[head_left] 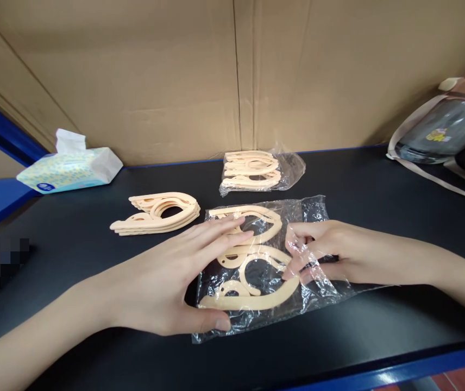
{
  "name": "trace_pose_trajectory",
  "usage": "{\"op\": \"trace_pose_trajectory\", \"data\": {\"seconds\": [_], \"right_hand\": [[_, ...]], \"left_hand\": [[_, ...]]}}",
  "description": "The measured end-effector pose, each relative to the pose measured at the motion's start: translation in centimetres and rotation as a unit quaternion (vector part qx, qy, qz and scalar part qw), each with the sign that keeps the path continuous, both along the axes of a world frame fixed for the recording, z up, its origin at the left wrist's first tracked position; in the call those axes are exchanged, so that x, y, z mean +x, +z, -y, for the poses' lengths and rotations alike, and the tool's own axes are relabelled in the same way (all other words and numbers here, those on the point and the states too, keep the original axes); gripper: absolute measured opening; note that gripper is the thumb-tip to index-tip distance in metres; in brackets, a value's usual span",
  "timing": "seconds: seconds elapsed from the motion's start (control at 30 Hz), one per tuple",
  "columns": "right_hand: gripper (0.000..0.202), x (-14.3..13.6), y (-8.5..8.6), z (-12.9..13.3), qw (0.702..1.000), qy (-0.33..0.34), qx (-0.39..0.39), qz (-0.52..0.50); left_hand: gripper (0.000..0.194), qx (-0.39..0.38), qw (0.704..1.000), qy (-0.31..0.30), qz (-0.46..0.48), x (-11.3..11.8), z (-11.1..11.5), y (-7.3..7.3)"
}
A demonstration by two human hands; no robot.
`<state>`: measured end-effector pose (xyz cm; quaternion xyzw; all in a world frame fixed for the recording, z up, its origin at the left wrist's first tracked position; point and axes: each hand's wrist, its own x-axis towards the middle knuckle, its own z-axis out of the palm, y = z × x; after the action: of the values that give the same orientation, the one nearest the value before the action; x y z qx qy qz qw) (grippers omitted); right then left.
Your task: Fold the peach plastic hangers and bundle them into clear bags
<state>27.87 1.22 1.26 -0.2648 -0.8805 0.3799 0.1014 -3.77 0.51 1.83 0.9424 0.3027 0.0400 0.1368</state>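
A clear plastic bag lies flat on the black table with beige folded hangers inside it. My left hand rests on the bag's left part, fingers spread over the hangers and thumb at the near edge. On the bag's right side, my right hand has its fingers bent and closed at the plastic, beside the curved ends of the hangers. Whether its fingertips pinch the film or a hanger too is hard to make out.
A stack of beige hangers lies left of the bag. Behind is another bagged set. A tissue pack sits back left, a clear bottle with a strap back right. Cardboard stands behind the black table.
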Motion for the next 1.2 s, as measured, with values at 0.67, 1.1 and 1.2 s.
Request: {"op": "trace_pose_trajectory", "data": {"seconds": [0.67,1.1,1.2], "right_hand": [[0.026,2.7,0.9,-1.1,0.96,-0.193,0.183,0.09],[0.021,2.7,1.2,-1.1,0.936,-0.238,0.25,0.065],[0.017,2.4,1.3,-0.8,0.93,-0.243,0.273,0.039]], "left_hand": [[0.109,-0.038,0.954,0.288,-0.077,-8.9,-8.0,1.9],[0.086,-0.028,0.956,0.29,-0.006,-6.3,-6.5,3.2],[0.078,0.012,0.965,0.261,0.034,-5.7,-6.2,3.0]]}}
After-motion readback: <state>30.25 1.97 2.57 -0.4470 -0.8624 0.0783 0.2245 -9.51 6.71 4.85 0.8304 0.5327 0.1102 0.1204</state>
